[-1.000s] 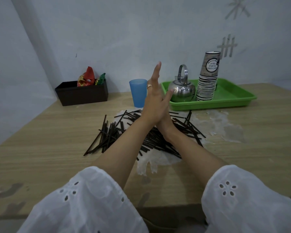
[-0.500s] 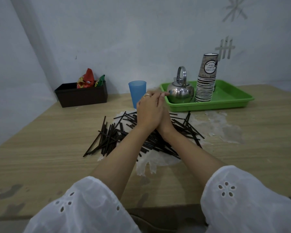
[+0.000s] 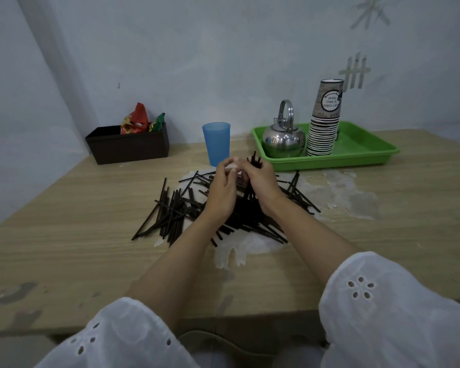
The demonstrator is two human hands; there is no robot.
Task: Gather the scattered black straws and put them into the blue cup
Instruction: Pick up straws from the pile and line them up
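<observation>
At the far left a black box (image 3: pixel 128 146) of snack packets (image 3: pixel 137 120) sits by the wall, well apart from the work. On the table (image 3: pixel 64 248) the black straws (image 3: pixel 170 211) lie fanned in a loose pile that runs under both wrists. None show in the blue cup (image 3: pixel 216 143), which stands upright just behind the hands.

The left hand (image 3: pixel 221 191) has its fingers curled in toward the middle. They are blurred, so I cannot tell whether they pinch anything or only steady the ends. Beside it a small bunch (image 3: pixel 255 161) of straws stands upright, its tips poking above the right hand (image 3: pixel 263 181), whose fingers are wrapped round it.

Further right a kettle (image 3: pixel 283 139) and a stack of paper cups (image 3: pixel 325 123) stand on a green tray (image 3: pixel 361 152).

The likely trouble is the bunch itself: thin, smooth straws held unevenly could slide out of a loose fist and drop back onto the pile. The cup looks light and is close, so a knuckle or a straw tip catching its rim might tip it over. A sweep to the right could also knock the paper cups
</observation>
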